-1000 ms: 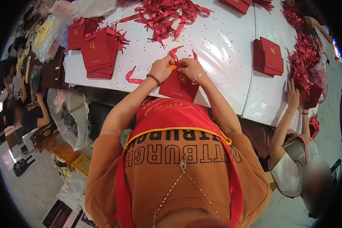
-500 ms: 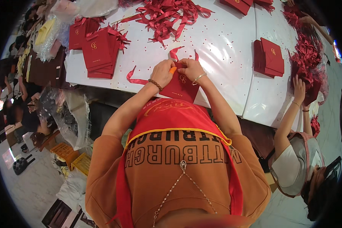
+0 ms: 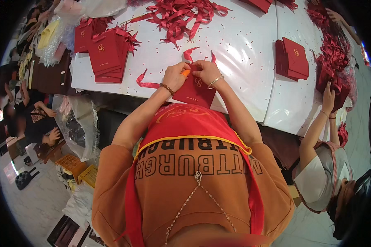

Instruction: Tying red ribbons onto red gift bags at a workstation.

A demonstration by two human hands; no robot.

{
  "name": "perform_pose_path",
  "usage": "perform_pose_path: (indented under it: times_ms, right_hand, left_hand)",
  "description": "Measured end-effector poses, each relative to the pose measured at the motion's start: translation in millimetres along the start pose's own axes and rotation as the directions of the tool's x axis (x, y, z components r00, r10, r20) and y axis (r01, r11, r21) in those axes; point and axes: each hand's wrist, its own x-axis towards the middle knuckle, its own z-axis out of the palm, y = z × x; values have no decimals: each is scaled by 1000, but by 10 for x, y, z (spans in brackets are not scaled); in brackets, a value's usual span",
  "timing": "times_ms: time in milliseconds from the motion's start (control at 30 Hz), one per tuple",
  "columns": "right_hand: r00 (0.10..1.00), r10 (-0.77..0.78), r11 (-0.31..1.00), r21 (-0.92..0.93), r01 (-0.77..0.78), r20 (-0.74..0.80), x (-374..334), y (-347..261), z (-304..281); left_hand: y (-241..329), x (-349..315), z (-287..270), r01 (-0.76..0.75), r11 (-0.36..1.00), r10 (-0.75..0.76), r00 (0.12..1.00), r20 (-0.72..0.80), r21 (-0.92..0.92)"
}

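Note:
A flat dark-red paper bag (image 3: 194,94) with gold print lies at the near table edge, against my apron. My left hand (image 3: 175,77), an orange cover on one fingertip, is closed at the bag's upper left. Close beside it my right hand (image 3: 207,72) pinches the bag's top edge. A red ribbon (image 3: 189,53) sticks up past the fingers between both hands, and another ribbon end (image 3: 213,57) shows behind my right hand. A ribbon length (image 3: 146,84) lies left of my left wrist. My fingers hide the exact grip.
Red bags with ribbons lie stacked at the left (image 3: 105,53); a further stack (image 3: 292,59) lies right. A pile of loose red ribbons (image 3: 185,16) sits at the far side. Small red dots litter the white tabletop (image 3: 243,78). A co-worker's hand (image 3: 328,99) handles ribboned bags at the right.
My hands stay at the bag's top edge with only slight finger movement. The co-worker's hand at the right has shifted a little along the bag there.

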Motion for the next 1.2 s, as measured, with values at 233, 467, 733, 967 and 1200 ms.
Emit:
perform_pose_path:
  times_ms: [233, 467, 733, 967, 1200]
  right_hand:
    - [1000, 0, 997, -83, -2, -25, -38, -83, 9]
    - [1000, -10, 995, -95, 7, -27, -113, -172, 14]
    - [989, -110, 989, -106, 100, -95, -215, -175, 11]
    - [933, -325, 894, -373, 249, -157, -331, -287, 21]
    - [881, -424, 855, -412, 314, -209, -382, -293, 70]
  left_hand:
    - [82, -12, 13, -139, 934, 176, 981, -84, 330]
    - [242, 1, 48, -178, 792, 194, 980, 35, 584]
    - [419, 128, -354, 164, 959, -227, 931, 285, 229]
    - [580, 345, -501, -239, 648, -111, 910, 400, 723]
    - [485, 797, -521, -294, 873, -239, 440, 866, 390]
